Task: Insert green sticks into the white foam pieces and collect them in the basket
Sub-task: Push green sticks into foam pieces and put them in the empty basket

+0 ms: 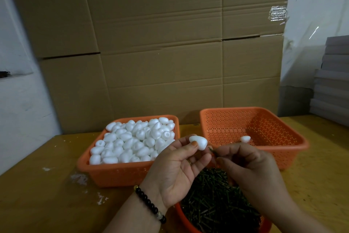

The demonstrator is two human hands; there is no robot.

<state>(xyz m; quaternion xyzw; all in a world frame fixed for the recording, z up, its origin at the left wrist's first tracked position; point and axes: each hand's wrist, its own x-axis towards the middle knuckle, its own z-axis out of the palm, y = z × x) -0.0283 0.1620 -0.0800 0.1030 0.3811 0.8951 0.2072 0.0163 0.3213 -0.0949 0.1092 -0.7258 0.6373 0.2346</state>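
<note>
Left hand [175,168], palm up, pinched smooth egg-shaped white foam piece [198,142] at fingertips. Right hand [251,166] curled, gripped thin green stick [211,150], tip just beside foam. Perforated orange plastic basket [283,145] at right held one foam piece [245,138]. Left orange basket [120,174] heaped with foam pieces [136,140]. Near basket [184,215] full of dark green sticks [217,202]. Wooden table [47,195]; cardboard boxes [160,43] behind.

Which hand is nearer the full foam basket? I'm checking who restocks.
Left. The left hand is beside the full foam basket's right edge, holding a foam piece; the right hand is farther right, before the other basket.
</note>
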